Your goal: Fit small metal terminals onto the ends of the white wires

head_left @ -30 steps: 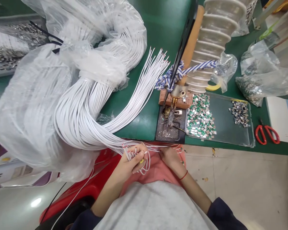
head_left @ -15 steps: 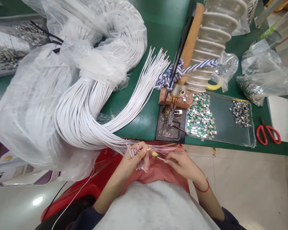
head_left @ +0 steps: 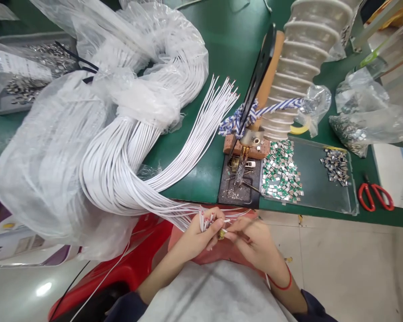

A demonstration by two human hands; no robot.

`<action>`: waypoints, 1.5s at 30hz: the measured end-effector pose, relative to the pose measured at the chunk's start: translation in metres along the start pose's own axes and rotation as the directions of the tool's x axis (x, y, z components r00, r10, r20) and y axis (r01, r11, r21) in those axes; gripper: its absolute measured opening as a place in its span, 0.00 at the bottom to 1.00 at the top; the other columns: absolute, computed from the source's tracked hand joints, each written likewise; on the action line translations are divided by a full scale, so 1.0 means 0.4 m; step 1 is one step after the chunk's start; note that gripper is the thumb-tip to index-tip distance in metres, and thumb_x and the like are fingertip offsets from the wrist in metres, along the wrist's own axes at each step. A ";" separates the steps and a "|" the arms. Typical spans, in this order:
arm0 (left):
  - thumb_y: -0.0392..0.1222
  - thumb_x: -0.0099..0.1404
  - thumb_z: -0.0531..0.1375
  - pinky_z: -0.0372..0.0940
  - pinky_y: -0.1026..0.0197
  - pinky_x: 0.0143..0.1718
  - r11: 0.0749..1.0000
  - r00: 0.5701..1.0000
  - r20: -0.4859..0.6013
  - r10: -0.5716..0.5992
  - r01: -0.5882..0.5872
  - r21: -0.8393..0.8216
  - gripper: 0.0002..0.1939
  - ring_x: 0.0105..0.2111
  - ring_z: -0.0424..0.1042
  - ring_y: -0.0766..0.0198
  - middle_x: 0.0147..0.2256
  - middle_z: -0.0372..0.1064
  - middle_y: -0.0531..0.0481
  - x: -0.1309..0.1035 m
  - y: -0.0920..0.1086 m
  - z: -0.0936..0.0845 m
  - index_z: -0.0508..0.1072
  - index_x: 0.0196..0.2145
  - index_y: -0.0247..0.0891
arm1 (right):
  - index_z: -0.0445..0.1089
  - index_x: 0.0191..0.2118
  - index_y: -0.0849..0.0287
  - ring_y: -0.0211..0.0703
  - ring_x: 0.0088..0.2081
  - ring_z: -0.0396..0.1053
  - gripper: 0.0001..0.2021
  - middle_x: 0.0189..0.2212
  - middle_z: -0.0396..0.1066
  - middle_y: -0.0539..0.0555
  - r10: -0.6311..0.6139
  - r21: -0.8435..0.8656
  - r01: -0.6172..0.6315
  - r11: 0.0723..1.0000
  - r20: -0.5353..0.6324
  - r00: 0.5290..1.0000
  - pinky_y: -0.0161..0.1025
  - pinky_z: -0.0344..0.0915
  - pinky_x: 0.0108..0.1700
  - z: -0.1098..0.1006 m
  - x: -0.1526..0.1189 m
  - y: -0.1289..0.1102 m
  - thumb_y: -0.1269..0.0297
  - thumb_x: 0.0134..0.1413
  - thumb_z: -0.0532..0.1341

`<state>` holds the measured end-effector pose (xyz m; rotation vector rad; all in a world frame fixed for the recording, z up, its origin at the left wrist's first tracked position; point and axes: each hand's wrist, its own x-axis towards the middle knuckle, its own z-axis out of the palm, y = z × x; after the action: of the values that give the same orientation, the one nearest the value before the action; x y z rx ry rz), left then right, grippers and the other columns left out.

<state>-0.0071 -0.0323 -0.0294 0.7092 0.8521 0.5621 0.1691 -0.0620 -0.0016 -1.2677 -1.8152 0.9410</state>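
My left hand point(head_left: 204, 230) is closed around several white cable ends with reddish tips, just below the bench edge. Close against it on the right, my right hand point(head_left: 248, 235) pinches a thin white cable. A small yellow piece point(head_left: 221, 234) shows between the two hands; which fingers bear it is hard to tell. From the left, a thick bundle of white cables point(head_left: 110, 170), partly wrapped in clear plastic, runs down toward my left hand. Its other loose ends point(head_left: 218, 107) fan out on the green bench.
A soldering iron tip point(head_left: 241, 172) stands over a dark tray point(head_left: 225, 197). Beside it are a clear tray point(head_left: 322, 205) of small green and metal parts, red-handled scissors point(head_left: 375, 197), a ribbed hose point(head_left: 302, 53) and plastic bags point(head_left: 366, 125).
My two hands have come together, the right one moving in beside the left, and the yellow piece now sits close between them. The whole view has shifted slightly.
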 end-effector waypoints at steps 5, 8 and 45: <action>0.65 0.63 0.64 0.44 0.71 0.15 0.999 0.999 0.030 0.038 -0.038 -0.002 0.25 0.13 0.47 0.76 0.16 0.52 0.64 0.005 0.032 0.010 0.67 0.31 0.38 | 0.71 0.33 0.56 0.38 0.24 0.66 0.11 0.24 0.71 0.48 0.058 0.080 -0.051 0.995 -0.080 0.995 0.34 0.62 0.27 -0.021 0.005 -0.013 0.60 0.69 0.60; 0.59 0.66 0.63 0.54 0.69 0.20 0.984 0.990 -0.008 0.140 -0.138 0.115 0.21 0.17 0.56 0.72 0.19 0.60 0.58 0.007 0.059 0.009 0.70 0.30 0.37 | 0.72 0.35 0.55 0.37 0.24 0.61 0.07 0.25 0.70 0.48 0.140 0.116 -0.122 0.986 -0.160 0.977 0.34 0.60 0.27 -0.037 0.007 -0.016 0.63 0.66 0.62; 0.50 0.65 0.66 0.56 0.69 0.12 0.952 0.947 -0.145 0.285 -0.262 0.160 0.16 0.12 0.64 0.77 0.40 0.75 0.45 0.059 0.073 0.013 0.76 0.28 0.34 | 0.75 0.34 0.56 0.37 0.21 0.66 0.07 0.22 0.71 0.48 0.060 -0.178 -0.153 0.972 -0.439 0.897 0.36 0.60 0.23 0.031 0.034 -0.002 0.72 0.63 0.62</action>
<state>0.0051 0.0011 -0.0161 0.9267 0.9612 0.8266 0.1545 -0.0512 -0.0049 -1.5777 -1.5291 0.4761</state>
